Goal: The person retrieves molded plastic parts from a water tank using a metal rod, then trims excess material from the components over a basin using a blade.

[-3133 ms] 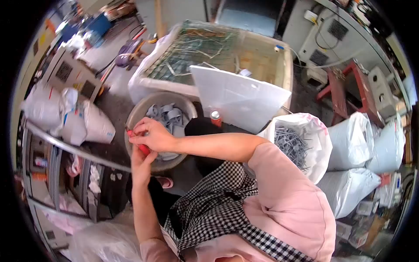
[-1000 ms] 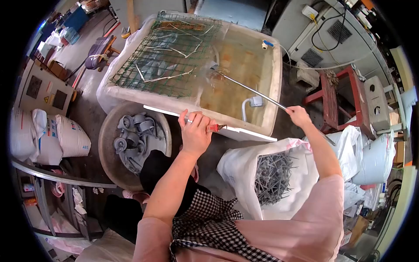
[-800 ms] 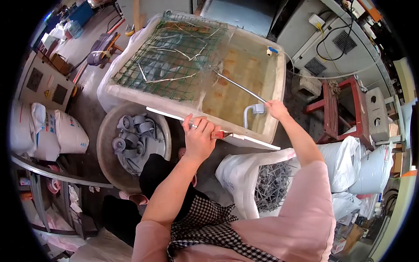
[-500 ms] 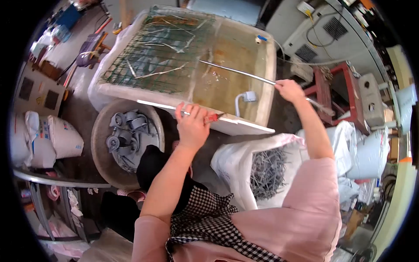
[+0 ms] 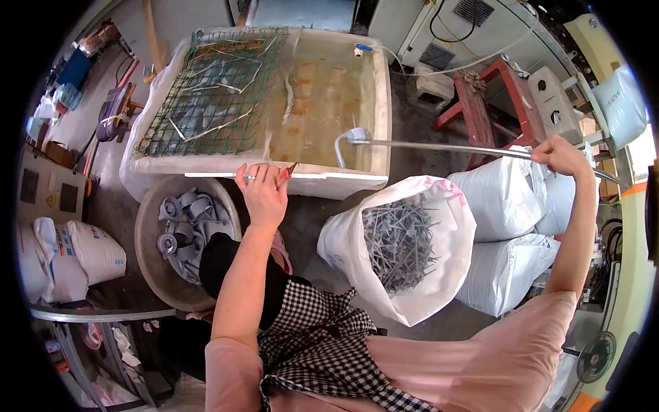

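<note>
My right hand (image 5: 563,158) is stretched far out to the right, its fingers closed around a long metal rod (image 5: 446,146). The rod's far end meets a light grey plastic part (image 5: 355,134) at the near right of the water-filled tub (image 5: 379,103); whether it hooks the part I cannot tell. At the tub's front rim, beside a white strip (image 5: 220,176), my left hand (image 5: 264,198) is closed around a small red-handled tool (image 5: 286,174). It has a dark pointed tip, and its exact kind is partly hidden by my fingers.
Green wire mesh (image 5: 206,103) covers the tub's left half. Below stand a round basin (image 5: 147,240) of grey plastic parts and an open white sack (image 5: 446,275) of thin grey pieces. Full sacks (image 5: 498,199) and a red stand (image 5: 473,123) are at right.
My right hand has moved far to the right, drawing the rod's tip from mid-water to the grey part. My left hand stays by the front rim with the tool. The view has shifted.
</note>
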A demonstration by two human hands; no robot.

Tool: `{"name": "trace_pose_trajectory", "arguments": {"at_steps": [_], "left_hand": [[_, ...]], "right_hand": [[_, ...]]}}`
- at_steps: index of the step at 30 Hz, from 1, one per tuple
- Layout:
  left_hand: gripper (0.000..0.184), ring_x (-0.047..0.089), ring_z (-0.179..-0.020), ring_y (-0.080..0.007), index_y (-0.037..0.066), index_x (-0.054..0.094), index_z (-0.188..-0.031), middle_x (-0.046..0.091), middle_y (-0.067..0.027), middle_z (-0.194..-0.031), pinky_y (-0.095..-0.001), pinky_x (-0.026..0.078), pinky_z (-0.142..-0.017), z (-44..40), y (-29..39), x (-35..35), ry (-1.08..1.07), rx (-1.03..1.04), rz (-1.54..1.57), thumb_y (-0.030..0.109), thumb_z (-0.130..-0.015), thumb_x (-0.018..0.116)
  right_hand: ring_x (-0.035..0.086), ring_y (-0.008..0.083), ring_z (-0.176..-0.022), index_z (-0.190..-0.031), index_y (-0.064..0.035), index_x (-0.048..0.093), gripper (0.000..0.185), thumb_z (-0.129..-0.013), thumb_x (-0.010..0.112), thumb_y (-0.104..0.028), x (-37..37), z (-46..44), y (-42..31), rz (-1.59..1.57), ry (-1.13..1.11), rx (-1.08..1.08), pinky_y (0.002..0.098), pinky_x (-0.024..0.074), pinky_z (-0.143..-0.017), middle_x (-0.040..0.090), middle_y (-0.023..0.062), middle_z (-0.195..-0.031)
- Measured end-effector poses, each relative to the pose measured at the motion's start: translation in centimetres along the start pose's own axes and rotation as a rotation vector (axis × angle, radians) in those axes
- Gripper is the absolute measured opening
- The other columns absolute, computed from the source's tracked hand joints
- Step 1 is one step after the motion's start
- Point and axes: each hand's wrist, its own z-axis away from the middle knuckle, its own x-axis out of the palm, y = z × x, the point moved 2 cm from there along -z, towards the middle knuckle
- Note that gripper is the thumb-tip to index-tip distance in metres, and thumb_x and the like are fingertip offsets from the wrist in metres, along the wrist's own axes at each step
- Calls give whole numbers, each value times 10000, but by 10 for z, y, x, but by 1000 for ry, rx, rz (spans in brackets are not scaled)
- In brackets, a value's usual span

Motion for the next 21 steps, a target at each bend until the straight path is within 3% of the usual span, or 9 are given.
{"name": "trace_pose_trajectory", "arguments": {"at_steps": [3, 4, 5, 7, 9, 11, 21], "left_hand": [[129, 509, -851, -242, 54, 534, -773, 520, -69, -784, -451, 265, -952, 1, -1, -1, -9, 3, -25, 132, -732, 628], [129, 509, -849, -243, 53, 532, -769, 519, -68, -780, -451, 265, -953, 1, -1, -2, -9, -2, -21, 131, -731, 628], [129, 509, -848, -243, 53, 531, -766, 518, -67, -777, -451, 266, -953, 1, -1, -2, -9, -6, -18, 131, -731, 627], [126, 510, -845, -242, 55, 529, -761, 518, -66, -773, -450, 267, -951, 1, 0, -3, -5, -2, -13, 137, -742, 623], [125, 511, -843, -241, 57, 528, -757, 517, -65, -770, -450, 268, -950, 2, 0, -5, -5, -5, -11, 143, -753, 619], [132, 513, -837, -239, 64, 524, -749, 517, -63, -765, -449, 269, -948, 2, -1, -5, 9, -5, -7, 161, -778, 609], [139, 518, -833, -236, 75, 530, -775, 532, -64, -787, -456, 276, -945, 2, -6, -3, 53, 13, -26, 187, -787, 612]], "right_hand": [[399, 123, -427, -703, 34, 617, 173, -747, 635, -133, 9, -3, 13, -9, -58, -19, 318, 351, -426, 470, 63, -490], [509, 160, -479, -752, 13, 654, 166, -744, 640, -152, 13, -3, 9, 73, -52, 6, 333, 421, -494, 557, 104, -544], [509, 160, -479, -752, 13, 654, 166, -744, 640, -152, 23, -7, 11, 74, -51, 5, 333, 421, -494, 557, 104, -544], [633, 247, -647, -833, -39, 689, 167, -742, 641, -169, 50, -23, 14, 80, 159, -179, 355, 486, -634, 647, 154, -697], [638, 312, -836, -901, -94, 698, 189, -750, 640, -193, 78, -41, 15, 120, 159, -139, 372, 485, -767, 657, 166, -862], [621, 323, -898, -956, -144, 692, 223, -792, 610, -271, 105, -43, 4, 117, 141, -35, 392, 477, -800, 650, 159, -945], [598, 336, -951, -1025, -171, 670, 265, -836, 553, -315, 189, -102, -44, -89, 154, -113, 403, 463, -844, 639, 147, -1000]]}}
